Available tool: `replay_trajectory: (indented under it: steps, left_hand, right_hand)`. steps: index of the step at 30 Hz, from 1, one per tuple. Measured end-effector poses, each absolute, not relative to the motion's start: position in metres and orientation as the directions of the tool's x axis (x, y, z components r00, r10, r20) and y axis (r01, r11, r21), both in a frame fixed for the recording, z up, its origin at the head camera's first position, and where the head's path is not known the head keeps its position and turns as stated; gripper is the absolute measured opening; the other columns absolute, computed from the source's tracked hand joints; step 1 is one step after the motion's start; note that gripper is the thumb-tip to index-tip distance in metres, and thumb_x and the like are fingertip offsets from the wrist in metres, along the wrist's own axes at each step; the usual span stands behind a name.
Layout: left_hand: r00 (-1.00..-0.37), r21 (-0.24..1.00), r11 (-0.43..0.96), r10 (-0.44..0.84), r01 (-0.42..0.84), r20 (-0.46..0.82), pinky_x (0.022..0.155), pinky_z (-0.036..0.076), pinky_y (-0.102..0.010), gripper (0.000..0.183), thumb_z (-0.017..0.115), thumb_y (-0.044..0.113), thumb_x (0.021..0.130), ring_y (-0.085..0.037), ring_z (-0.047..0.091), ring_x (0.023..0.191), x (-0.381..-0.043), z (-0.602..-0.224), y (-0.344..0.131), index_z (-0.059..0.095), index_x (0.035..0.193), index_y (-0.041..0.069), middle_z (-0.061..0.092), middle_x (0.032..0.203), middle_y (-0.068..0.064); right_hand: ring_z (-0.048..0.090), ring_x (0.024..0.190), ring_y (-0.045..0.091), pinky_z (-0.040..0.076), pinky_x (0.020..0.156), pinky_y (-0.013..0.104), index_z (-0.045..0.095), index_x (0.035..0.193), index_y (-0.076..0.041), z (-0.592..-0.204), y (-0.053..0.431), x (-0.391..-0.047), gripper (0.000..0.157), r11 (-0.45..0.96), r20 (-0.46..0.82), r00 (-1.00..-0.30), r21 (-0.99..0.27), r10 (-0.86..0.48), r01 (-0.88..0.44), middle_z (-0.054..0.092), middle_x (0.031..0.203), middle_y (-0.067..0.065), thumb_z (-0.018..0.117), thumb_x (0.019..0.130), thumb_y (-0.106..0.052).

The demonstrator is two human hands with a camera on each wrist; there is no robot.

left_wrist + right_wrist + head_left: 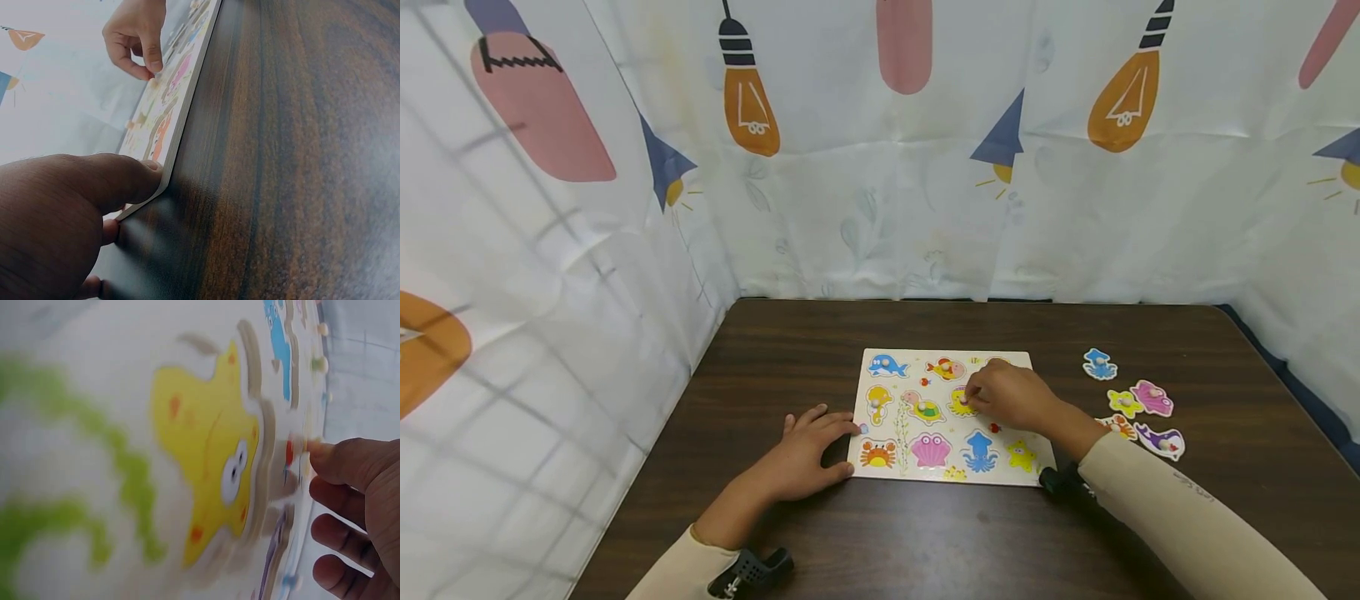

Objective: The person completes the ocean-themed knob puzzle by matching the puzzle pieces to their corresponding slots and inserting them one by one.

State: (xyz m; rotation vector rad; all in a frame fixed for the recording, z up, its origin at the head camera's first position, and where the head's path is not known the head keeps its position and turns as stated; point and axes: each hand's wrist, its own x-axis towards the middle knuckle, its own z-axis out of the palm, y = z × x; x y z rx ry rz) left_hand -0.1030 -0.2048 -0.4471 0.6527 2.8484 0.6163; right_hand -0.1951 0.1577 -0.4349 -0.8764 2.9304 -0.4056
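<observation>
A white wooden peg puzzle board [891, 475] with sea-animal pictures lies on the table. My left hand [808, 454] rests at its left side, fingers stretched and thumb [140, 178] against the board's edge near a corner. Over the right half, my right hand [1011, 396] pinches the small knob of a yellow puzzle piece [958, 402], partly hidden by the fingers. Knobbed whale [887, 366], fish [945, 369], seahorse [877, 403] and turtle [927, 410] pieces sit in the board. A yellow starfish picture [209, 450] shows in a knobless recess.
Several loose pieces lie right of the board: a blue squid [1100, 365], yellow starfish [1124, 404], pink shell [1152, 398], an orange piece [1117, 427] partly behind the right forearm, and a purple one [1161, 442]. Patterned white curtains [887, 225] surround the dark wooden table [790, 333].
</observation>
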Motion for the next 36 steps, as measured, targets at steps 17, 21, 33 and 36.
replay_trajectory:
  steps: [17,21,33,36]
  left_hand:
    - [-0.896,0.414,0.828,0.440,0.378,-0.064,0.106,0.012,-0.082,0.049,0.078,0.036,0.091,-0.043,0.030,0.148,-0.105,-0.444,-0.206,0.063,0.137,0.024,0.050,0.153,-0.001]
    - [-0.895,0.409,0.831,0.440,0.378,-0.066,0.107,0.012,-0.081,0.050,0.078,0.036,0.091,-0.043,0.030,0.148,-0.106,-0.444,-0.206,0.063,0.137,0.024,0.050,0.153,-0.001]
    - [-0.896,0.416,0.827,0.440,0.378,-0.062,0.107,0.012,-0.082,0.049,0.078,0.037,0.091,-0.043,0.030,0.148,-0.105,-0.448,-0.206,0.063,0.137,0.025,0.049,0.153,0.000]
    - [-0.895,0.417,0.826,0.442,0.379,-0.062,0.107,0.012,-0.082,0.049,0.077,0.038,0.091,-0.043,0.030,0.148,-0.105,-0.448,-0.205,0.063,0.137,0.025,0.049,0.153,0.000]
  right_hand:
    - [0.055,0.091,0.015,0.050,0.064,0.031,0.079,0.097,-0.023,-0.432,0.212,-0.191,0.007,0.853,-0.007,-0.880,-0.249,-0.475,-0.458,0.066,0.093,-0.008,0.079,0.091,-0.028]
    - [0.057,0.091,0.017,0.054,0.070,0.036,0.080,0.100,-0.020,-0.431,0.223,-0.188,0.011,0.863,-0.003,-0.893,-0.259,-0.450,-0.434,0.066,0.095,-0.004,0.081,0.090,-0.025]
    - [0.063,0.094,0.025,0.055,0.065,0.043,0.078,0.102,-0.018,-0.432,0.265,-0.179,0.013,0.884,0.058,-0.913,-0.231,-0.404,-0.406,0.070,0.101,0.003,0.081,0.090,-0.023]
    - [0.065,0.099,0.029,0.055,0.065,0.045,0.078,0.101,-0.017,-0.431,0.277,-0.176,0.012,0.885,0.062,-0.916,-0.237,-0.397,-0.400,0.070,0.103,0.006,0.079,0.091,-0.023]
